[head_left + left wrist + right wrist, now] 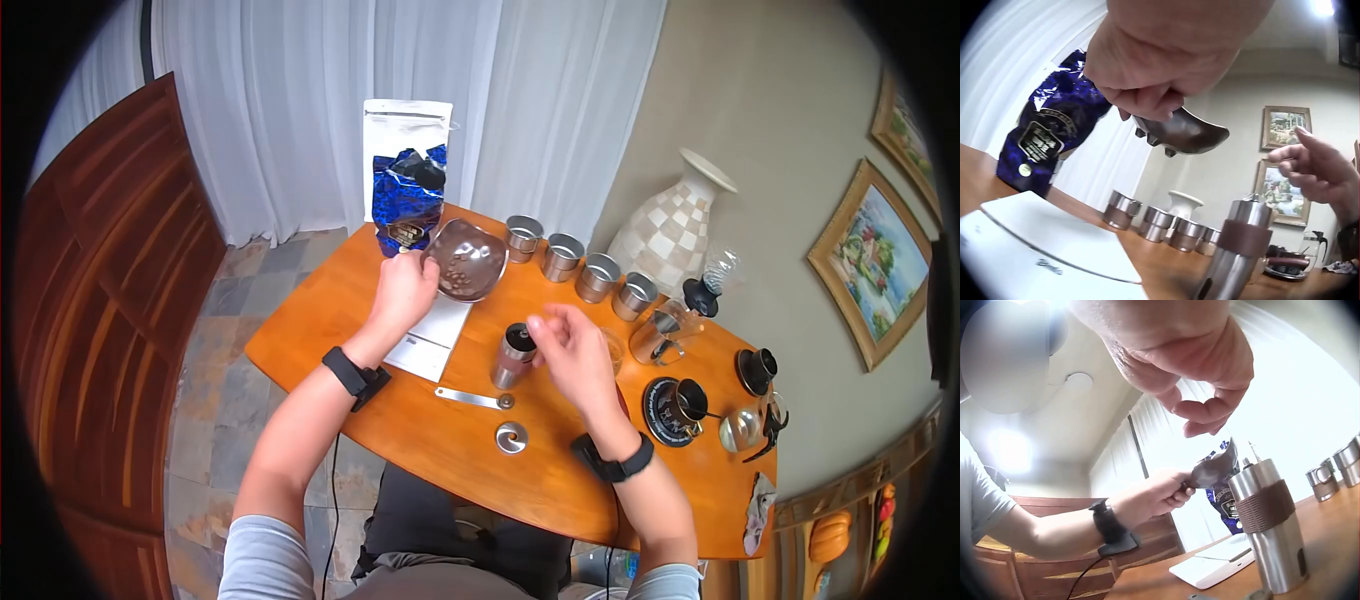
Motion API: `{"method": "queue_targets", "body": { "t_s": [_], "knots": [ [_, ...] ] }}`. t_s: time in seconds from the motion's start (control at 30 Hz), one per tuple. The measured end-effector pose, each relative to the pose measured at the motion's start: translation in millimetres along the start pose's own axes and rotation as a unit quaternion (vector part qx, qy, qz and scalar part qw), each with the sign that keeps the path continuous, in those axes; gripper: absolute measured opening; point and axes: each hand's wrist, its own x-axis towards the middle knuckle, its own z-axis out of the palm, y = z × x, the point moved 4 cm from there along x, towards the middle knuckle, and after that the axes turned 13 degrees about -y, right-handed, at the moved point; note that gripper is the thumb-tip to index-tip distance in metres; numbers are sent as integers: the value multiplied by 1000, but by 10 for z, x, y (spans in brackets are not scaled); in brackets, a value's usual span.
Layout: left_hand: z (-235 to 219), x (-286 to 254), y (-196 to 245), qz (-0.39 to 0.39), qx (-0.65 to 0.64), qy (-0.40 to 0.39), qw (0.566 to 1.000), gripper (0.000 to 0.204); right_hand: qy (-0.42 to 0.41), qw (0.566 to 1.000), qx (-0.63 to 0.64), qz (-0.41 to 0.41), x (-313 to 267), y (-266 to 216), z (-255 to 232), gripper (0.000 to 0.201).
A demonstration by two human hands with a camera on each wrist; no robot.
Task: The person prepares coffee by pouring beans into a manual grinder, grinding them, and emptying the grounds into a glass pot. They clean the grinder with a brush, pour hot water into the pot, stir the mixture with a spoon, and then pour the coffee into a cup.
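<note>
My left hand (402,290) pinches the near edge of a glossy brown footed dish (472,255), raised over a white scale (428,348) and tilted. Coffee beans (456,278) lie in the dish's near-left part. To the right stands a steel hand coffee grinder (511,362) with a brown band, upright, its crank off and a bare shaft on top. My right hand (578,358) hovers beside the grinder's top. Its fingers are loosely curved, with nothing between them in the right wrist view. A metal crank handle (468,398) lies in front of the grinder.
Behind the dish stands a blue and white coffee bag (408,190). Several steel cups (563,258) line the back edge before a checkered vase (665,225). A glass pot (667,333) and a dark cup (688,400) sit at right. A round steel disc (511,437) lies near the front.
</note>
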Motion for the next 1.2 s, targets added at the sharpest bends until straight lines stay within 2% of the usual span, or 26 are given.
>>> {"method": "queue_targets", "body": {
  "t_s": [0.07, 0.13, 0.2, 0.23, 0.3, 0.33, 0.43, 0.5, 0.53, 0.6, 0.63, 0.73, 0.9, 0.97, 1.2],
  "knots": [
    [107, -2, 212, 15, -13, 4, 1000, 30, 7, 999, 1, 35, 190, 55, -16, 50],
    [217, -9, 376, 25, -77, 13, 997, 28, 13, 997, 5, 70, 318, 115, -44, 53],
    [251, -63, 599, 31, -81, 16, 996, 27, -41, 991, 68, 106, 400, 194, -18, 42],
    [265, -94, 690, 36, -71, 18, 997, 27, -38, 991, 68, 107, 413, 251, -26, 42],
    [341, -105, 745, 30, -66, 4, 997, 28, -88, 982, 124, 115, 465, 376, -5, 32],
    [405, -98, 719, 31, -68, 0, 997, 28, -86, 981, 124, 118, 468, 423, -12, 32],
    [546, -82, 672, 33, -69, -7, 997, 31, -57, 983, 139, 107, 492, 528, -56, 31],
    [579, -126, 698, 70, -68, -11, 995, 32, -36, 991, 115, 67, 489, 576, -69, 24],
    [627, -152, 683, 66, -69, -16, 995, 32, -36, 990, 115, 72, 454, 612, -61, 24],
    [663, -134, 665, 75, -101, -9, 992, 35, -16, 995, 90, 34, 471, 585, -75, 22],
    [656, -159, 684, 37, -109, -35, 993, 36, -18, 995, 90, 32, 478, 575, -66, 22],
    [659, -220, 739, 43, -118, -5, 992, 35, -5, 998, 63, 23, 459, 559, -66, 21],
    [726, -279, 706, 43, -107, -23, 993, 38, 19, 1000, -14, 9, 394, 489, -73, 21],
    [739, -319, 709, 9, -110, -54, 992, 39, 25, 999, -24, 8, 358, 448, -66, 20],
    [808, -386, 701, 24, -110, -41, 993, 38, 50, 998, -45, 15, 323, 488, -53, 16]
  ]
}}
